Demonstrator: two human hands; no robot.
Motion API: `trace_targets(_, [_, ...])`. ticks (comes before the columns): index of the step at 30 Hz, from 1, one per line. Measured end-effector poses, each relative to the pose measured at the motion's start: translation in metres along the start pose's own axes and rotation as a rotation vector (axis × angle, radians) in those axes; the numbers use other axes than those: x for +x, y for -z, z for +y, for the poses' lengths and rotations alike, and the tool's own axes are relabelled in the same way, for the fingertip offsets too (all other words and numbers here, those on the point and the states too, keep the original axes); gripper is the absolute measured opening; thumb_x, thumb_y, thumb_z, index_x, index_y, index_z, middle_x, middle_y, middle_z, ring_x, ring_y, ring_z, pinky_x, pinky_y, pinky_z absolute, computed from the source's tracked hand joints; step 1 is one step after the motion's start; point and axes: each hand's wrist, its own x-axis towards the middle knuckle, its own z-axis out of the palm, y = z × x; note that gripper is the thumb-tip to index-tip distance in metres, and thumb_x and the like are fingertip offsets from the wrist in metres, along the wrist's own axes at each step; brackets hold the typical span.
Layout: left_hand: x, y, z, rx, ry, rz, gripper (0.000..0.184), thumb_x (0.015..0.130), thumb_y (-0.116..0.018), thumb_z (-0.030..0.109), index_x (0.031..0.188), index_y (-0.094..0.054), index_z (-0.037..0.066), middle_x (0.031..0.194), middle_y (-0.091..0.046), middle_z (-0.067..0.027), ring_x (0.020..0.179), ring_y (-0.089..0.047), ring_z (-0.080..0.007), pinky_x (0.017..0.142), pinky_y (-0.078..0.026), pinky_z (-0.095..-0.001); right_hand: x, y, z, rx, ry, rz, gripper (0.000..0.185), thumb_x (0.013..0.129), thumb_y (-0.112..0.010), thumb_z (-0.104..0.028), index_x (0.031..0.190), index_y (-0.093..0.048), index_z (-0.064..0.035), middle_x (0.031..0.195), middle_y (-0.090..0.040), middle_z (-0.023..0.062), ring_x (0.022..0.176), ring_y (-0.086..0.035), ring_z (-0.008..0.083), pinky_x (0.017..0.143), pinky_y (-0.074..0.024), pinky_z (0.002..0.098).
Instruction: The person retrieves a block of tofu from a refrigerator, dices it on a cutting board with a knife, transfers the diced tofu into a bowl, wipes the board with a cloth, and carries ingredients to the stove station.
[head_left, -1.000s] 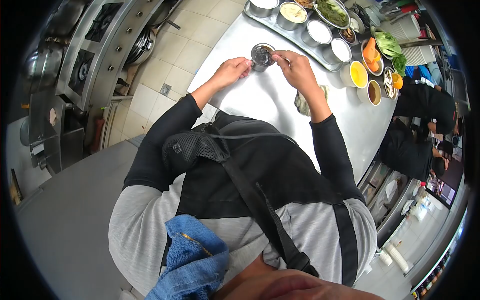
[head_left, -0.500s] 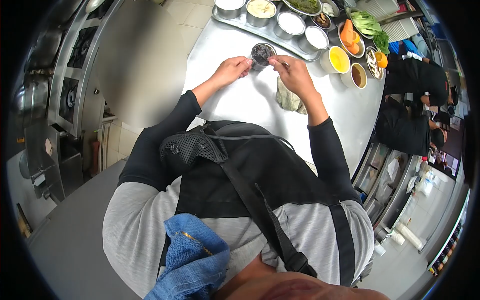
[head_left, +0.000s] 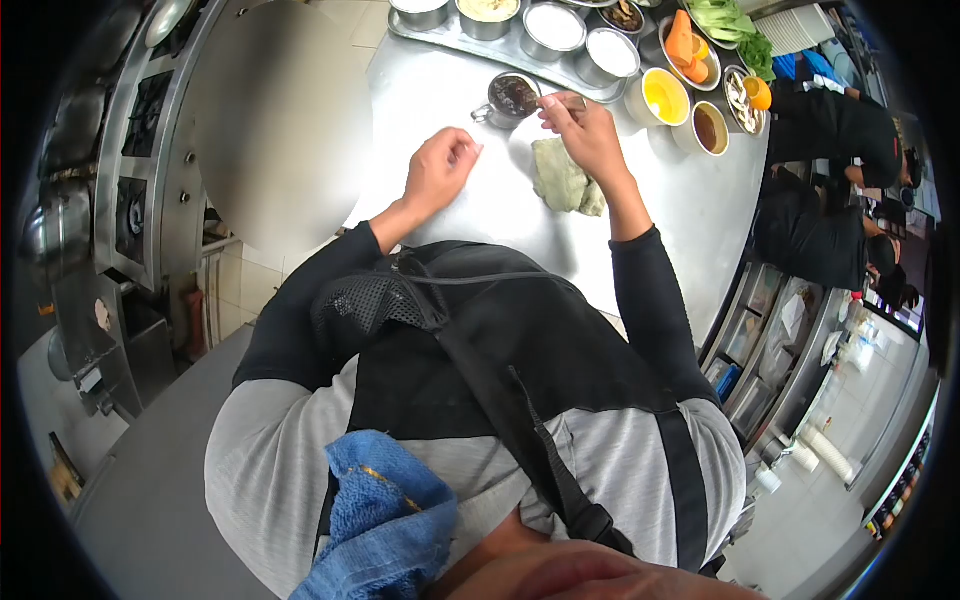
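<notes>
Right grip pinched on what seems a thin utensil (head_left: 533, 101), right hand (head_left: 592, 138) at three o'clock of a dark-filled metal cup (head_left: 510, 96) on the bench (head_left: 660, 210), apparently working its contents. Left hand (head_left: 438, 170) empty, loosely curled, at eight o'clock; steadying calls for its hold.

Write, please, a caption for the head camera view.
Right hand holding a utensil at a metal cup of dark contents, left hand apart, a cloth on the table.

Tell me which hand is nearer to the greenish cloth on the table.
Right. The right hand is at the upper right edge of the cloth; the left hand is off to its left, clearly apart.
</notes>
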Motion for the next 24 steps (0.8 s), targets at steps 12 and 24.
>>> trace_targets(12, [0.021, -0.115, 0.014, 0.534, -0.79, -0.532, 0.063, 0.087, -0.063, 0.029, 0.147, -0.044, 0.031, 0.136, -0.05, -0.0127, 0.102, -0.06, -0.0373, 0.078, -0.055, -0.0444, -0.076, 0.085, 0.0, -0.087, -0.29, 0.272, 0.067, 0.099, -0.062, -0.033, 0.15, -0.034, 0.0012, 0.09, -0.07, 0.0111, 0.073, -0.061, 0.0131, 0.066, -0.0489, 0.0263])
trace_targets(24, [0.091, 0.106, -0.08, 0.608, -0.106, -0.073, 0.058, 0.091, -0.06, 0.048, 0.139, -0.053, 0.018, 0.128, -0.053, -0.0181, 0.104, -0.061, -0.0382, 0.088, -0.051, -0.0474, -0.173, 0.028, 0.008, -0.122, -0.373, 0.24, 0.04, 0.101, -0.058, -0.03, 0.124, -0.061, 0.0032, 0.086, -0.068, 0.0083, 0.076, -0.064, 0.0116, 0.065, -0.0513, 0.0265])
